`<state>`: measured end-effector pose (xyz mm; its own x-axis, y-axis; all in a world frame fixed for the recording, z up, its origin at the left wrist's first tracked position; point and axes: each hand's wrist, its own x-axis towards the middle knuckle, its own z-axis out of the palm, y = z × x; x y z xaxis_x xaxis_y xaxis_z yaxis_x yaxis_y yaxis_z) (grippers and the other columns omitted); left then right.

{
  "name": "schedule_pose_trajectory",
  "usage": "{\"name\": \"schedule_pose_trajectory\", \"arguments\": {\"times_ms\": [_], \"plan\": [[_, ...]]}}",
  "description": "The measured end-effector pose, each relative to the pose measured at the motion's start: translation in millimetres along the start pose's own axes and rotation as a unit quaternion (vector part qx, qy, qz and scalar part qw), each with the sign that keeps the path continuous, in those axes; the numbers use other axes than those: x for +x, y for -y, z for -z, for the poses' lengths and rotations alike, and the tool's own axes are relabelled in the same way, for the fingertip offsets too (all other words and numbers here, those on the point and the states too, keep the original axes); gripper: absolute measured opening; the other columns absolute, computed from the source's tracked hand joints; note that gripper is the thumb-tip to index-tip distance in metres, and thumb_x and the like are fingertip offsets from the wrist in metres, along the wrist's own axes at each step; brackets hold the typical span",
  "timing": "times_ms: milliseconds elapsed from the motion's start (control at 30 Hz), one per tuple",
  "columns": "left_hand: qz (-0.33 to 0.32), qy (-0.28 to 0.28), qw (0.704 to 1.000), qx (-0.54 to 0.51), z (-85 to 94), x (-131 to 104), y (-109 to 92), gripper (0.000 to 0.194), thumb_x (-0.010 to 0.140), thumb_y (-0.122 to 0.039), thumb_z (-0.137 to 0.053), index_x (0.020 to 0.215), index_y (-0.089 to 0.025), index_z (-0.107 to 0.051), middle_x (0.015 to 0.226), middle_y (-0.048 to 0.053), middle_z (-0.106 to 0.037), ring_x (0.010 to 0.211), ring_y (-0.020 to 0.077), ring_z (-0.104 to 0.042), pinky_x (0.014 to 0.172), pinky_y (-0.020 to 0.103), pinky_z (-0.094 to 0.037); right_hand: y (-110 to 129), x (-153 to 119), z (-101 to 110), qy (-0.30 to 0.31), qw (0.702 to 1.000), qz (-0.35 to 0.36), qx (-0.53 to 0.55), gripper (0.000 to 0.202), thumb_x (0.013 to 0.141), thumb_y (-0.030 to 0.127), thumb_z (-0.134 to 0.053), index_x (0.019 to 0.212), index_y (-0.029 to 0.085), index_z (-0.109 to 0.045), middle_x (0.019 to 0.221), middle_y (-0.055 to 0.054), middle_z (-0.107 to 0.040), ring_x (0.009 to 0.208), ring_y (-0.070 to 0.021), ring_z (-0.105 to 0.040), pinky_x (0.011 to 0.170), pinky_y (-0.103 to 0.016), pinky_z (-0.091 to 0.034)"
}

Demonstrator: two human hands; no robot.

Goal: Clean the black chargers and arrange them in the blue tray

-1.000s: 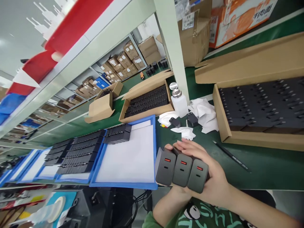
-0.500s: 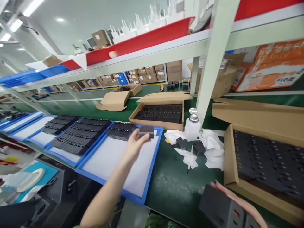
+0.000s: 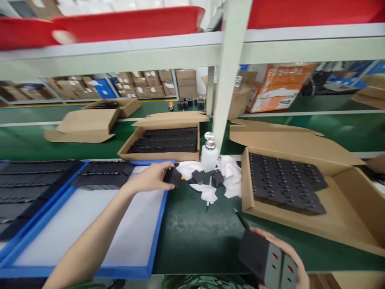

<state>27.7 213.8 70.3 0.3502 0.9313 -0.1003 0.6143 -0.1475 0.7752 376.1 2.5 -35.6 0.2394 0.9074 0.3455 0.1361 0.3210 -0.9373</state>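
Observation:
My left hand (image 3: 150, 177) is closed on a small black box-shaped housing (image 3: 172, 177), held over the right rim of a blue-edged tray (image 3: 126, 237). A row of similar black housings (image 3: 102, 174) stands along the tray's far side. Low at the right, my right hand (image 3: 297, 259) is wrapped round black box-shaped housings (image 3: 266, 259), two side by side, with red-marked holes in their end faces. A thin black tool (image 3: 240, 218) sticks out beyond them; its grip is hidden. An open carton (image 3: 248, 184) with rows of black housings lies right of my hands.
A white pump bottle (image 3: 209, 157) stands by the shelf post (image 3: 230, 76), among crumpled white wipes (image 3: 230, 176) and small black parts (image 3: 218, 178). Behind is another carton (image 3: 159, 155) of housings. A shelf (image 3: 168, 50) with red bins runs overhead.
The view has turned right and down. My left hand has moved the small housing from above the tray to its right rim. My right hand still holds its housings.

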Motion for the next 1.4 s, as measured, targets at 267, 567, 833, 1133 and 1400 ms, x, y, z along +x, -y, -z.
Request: {"name": "schedule_pose_trajectory", "arguments": {"times_ms": [267, 567, 833, 1133, 1400], "plan": [[-0.017, 0.073, 0.97, 0.232, -94.2, -43, -22, 0.036, 0.064, -0.024, -0.072, 0.1, -0.02, -0.067, 0.087, 0.008, -0.067, 0.075, 0.0296, -0.065, 0.065, 0.034, -0.046, 24, 34, -3, 0.107, 0.991, 0.082, -0.027, 0.059, 0.072, 0.021, -0.073, 0.127, 0.023, -0.051, 0.122, -0.015, -0.067, 0.114, -0.0314, -0.067, 0.089, -0.042, -0.059], [-0.288, -0.034, 0.956, 0.048, -137.5, -104, -86, 0.098, 0.068, -0.064, -0.077, 0.148, -0.025, -0.038, 0.145, 0.013, -0.049, 0.133, 0.0275, -0.051, 0.109, 0.037, -0.047, 43, 60, -6, 0.281, 0.947, 0.158, -0.008, 0.073, 0.067, 0.026, -0.08, 0.133, 0.024, -0.05, 0.125, -0.01, -0.066, 0.115, -0.0246, -0.063, 0.101, -0.042, -0.049], [-0.327, -0.084, 0.941, 0.002, -156.4, -101, -98, 0.081, 0.07, -0.051, -0.082, 0.138, -0.02, -0.051, 0.133, 0.012, -0.057, 0.124, 0.0241, -0.057, 0.108, 0.034, -0.048, 54, 65, -11, 0.3, 0.942, 0.153, -0.005, 0.075, 0.067, 0.027, -0.086, 0.132, 0.024, -0.049, 0.12, -0.008, -0.064, 0.113, -0.0216, -0.062, 0.1, -0.036, -0.051], [-0.33, -0.092, 0.939, -0.014, -155.2, -101, -99, 0.08, 0.066, -0.053, -0.083, 0.133, -0.019, -0.054, 0.129, 0.013, -0.057, 0.121, 0.0271, -0.058, 0.103, 0.037, -0.051, 57, 67, -10, 0.336, 0.935, 0.113, 0.006, 0.071, 0.072, 0.034, -0.085, 0.131, 0.028, -0.046, 0.127, -0.009, -0.055, 0.118, -0.023, -0.057, 0.099, -0.037, -0.052], [-0.348, -0.089, 0.932, -0.034, -155.8, -97, -95, 0.079, 0.064, -0.056, -0.083, 0.127, -0.018, -0.056, 0.12, 0.012, -0.057, 0.109, 0.0245, -0.06, 0.092, 0.035, -0.055, 64, 71, -9, 0.368, 0.923, 0.114, -0.019, 0.07, 0.074, 0.043, -0.082, 0.129, 0.027, -0.042, 0.123, -0.009, -0.042, 0.122, -0.0224, -0.048, 0.102, -0.036, -0.049]]}}
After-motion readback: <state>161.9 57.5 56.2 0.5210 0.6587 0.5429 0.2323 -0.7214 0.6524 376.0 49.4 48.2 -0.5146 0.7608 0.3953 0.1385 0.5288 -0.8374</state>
